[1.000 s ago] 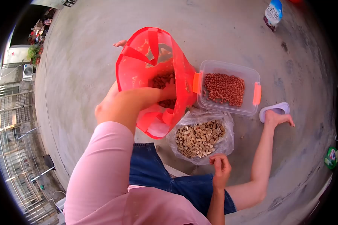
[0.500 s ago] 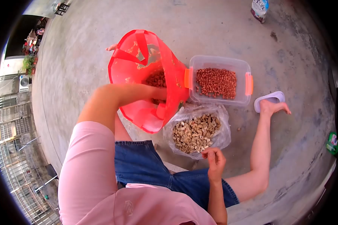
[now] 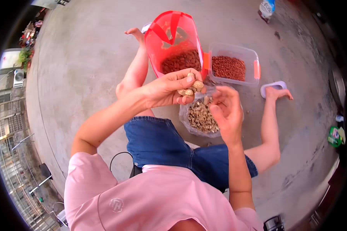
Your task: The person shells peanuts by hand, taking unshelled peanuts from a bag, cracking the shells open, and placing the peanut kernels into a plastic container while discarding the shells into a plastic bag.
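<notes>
Here, kernels (image 3: 228,67) in clear box (image 3: 235,51).

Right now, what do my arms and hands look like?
Short, pale pink fabric sleeves leave both forearms bare. The left hand and the right hand are ungloved, with no watch or bracelet visible.

Left hand (image 3: 164,90): out of the red bag (image 3: 153,48), now holding peanuts (image 3: 186,92). Right hand (image 3: 230,115): raised, just right of them
</notes>
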Available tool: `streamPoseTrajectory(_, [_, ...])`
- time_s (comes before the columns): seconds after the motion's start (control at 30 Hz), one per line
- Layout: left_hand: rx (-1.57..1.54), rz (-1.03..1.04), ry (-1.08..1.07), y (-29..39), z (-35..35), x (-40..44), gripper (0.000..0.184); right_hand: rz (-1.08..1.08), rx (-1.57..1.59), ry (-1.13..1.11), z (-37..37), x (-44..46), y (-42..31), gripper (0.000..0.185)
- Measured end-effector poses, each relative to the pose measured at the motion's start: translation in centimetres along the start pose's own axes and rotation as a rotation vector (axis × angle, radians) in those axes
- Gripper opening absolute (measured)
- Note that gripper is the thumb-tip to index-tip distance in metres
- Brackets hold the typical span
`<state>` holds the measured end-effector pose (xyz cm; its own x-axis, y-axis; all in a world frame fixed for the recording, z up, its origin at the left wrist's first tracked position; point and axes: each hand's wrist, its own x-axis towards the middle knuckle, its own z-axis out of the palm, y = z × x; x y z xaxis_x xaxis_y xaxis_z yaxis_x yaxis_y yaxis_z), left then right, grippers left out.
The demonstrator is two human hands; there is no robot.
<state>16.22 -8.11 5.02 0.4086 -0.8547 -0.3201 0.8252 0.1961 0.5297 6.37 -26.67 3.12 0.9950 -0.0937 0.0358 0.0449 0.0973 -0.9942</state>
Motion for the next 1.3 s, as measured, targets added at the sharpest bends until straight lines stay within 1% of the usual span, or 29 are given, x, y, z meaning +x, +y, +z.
streamPoseTrajectory(0.03, [0.017, 0.023, 0.025, -1.3, 1.0, 0.0, 0.028, 0.003, -0.03, -0.034, 0.2, -0.3, -0.3, 0.025])
streamPoseTrajectory(0.13, [-0.15, 0.069, -0.054, -5.9, 0.4, 0.9, 0.028, 0.141, 0.044, 0.033, -0.4, -2.4, 0.6, 0.027])
streamPoseTrajectory(0.23, [-0.362, 0.039, -0.045, -9.6, -0.4, 2.2, 0.027, 0.157, 0.037, 0.147, -1.5, -4.5, 1.9, 0.025])
streamPoseTrajectory(0.27, [-0.407, 0.053, -0.033, -10.5, -0.7, 2.6, 0.026, 0.146, -0.146, 0.195, -1.8, -5.0, 1.9, 0.023])
streamPoseTrajectory(0.37, [-0.105, 0.054, 0.009, -12.4, -0.6, 3.1, 0.026, -0.143, -0.769, 0.049, -2.1, -4.6, 0.5, 0.02])
streamPoseTrajectory(0.4, [-0.031, 0.041, 0.029, -12.4, 0.0, 3.1, 0.029, -0.173, -0.781, 0.039, -2.1, -4.5, 0.9, 0.019])
streamPoseTrajectory(0.5, [-0.207, -0.017, 0.112, -12.9, -0.3, 3.3, 0.033, 0.08, -0.441, 0.054, -3.0, -4.8, 1.9, 0.014])
streamPoseTrajectory(0.53, [-0.232, -0.026, 0.202, -13.6, -0.8, 3.5, 0.036, 0.16, -0.119, 0.148, -3.2, -5.1, 3.0, 0.01])
streamPoseTrajectory(0.63, [-0.264, 0.013, 0.348, -15.1, -1.2, 4.3, 0.036, 0.389, 0.395, 0.274, -3.7, -5.8, 3.1, 0.013])
streamPoseTrajectory(0.67, [-0.236, 0.121, 0.303, -15.5, -1.4, 4.3, 0.032, 0.409, 0.553, 0.246, -4.0, -6.1, 4.0, 0.015])
streamPoseTrajectory(0.77, [0.111, 0.272, 0.304, -14.3, 0.7, 4.2, 0.027, 0.461, 0.783, 0.313, -3.8, -6.7, 5.7, 0.015])
streamPoseTrajectory(0.8, [0.341, 0.284, 0.355, -13.6, 1.4, 4.2, 0.027, 0.476, 0.805, 0.316, -3.5, -6.7, 5.9, 0.016])
streamPoseTrajectory(0.9, [0.932, 0.665, 0.369, -14.0, 1.2, 5.6, 0.019, 0.513, 0.772, 0.4, -2.2, -6.3, 5.2, 0.016])
streamPoseTrajectory(0.93, [0.87, 0.54, 0.409, -13.7, 1.7, 5.4, 0.016, 0.485, 0.752, 0.349, -2.2, -6.5, 5.3, 0.019])
streamPoseTrajectory(1.0, [0.74, 0.447, 0.382, -13.7, 1.8, 5.3, 0.015, 0.421, 0.708, 0.252, -2.3, -6.6, 5.4, 0.024])
streamPoseTrajectory(1.03, [0.672, 0.401, 0.369, -13.6, 1.9, 5.3, 0.014, 0.36, 0.482, 0.209, -2.4, -6.6, 4.9, 0.027])
streamPoseTrajectory(1.1, [0.672, 0.389, 0.351, -13.5, 2.3, 5.2, 0.014, 0.234, 0.029, 0.122, -2.8, -6.4, 3.5, 0.032])
streamPoseTrajectory(1.13, [0.671, 0.38, 0.343, -13.6, 2.5, 5.1, 0.014, 0.201, -0.139, 0.098, -3.1, -6.4, 4.2, 0.036])
streamPoseTrajectory(1.23, [0.553, 0.279, 0.363, -13.9, 2.4, 5.0, 0.018, 0.236, 0.034, 0.125, -3.2, -6.7, 5.5, 0.036])
streamPoseTrajectory(1.3, [0.523, 0.253, 0.422, -14.5, 2.3, 5.1, 0.019, 0.268, 0.082, 0.127, -3.2, -6.9, 6.2, 0.036])
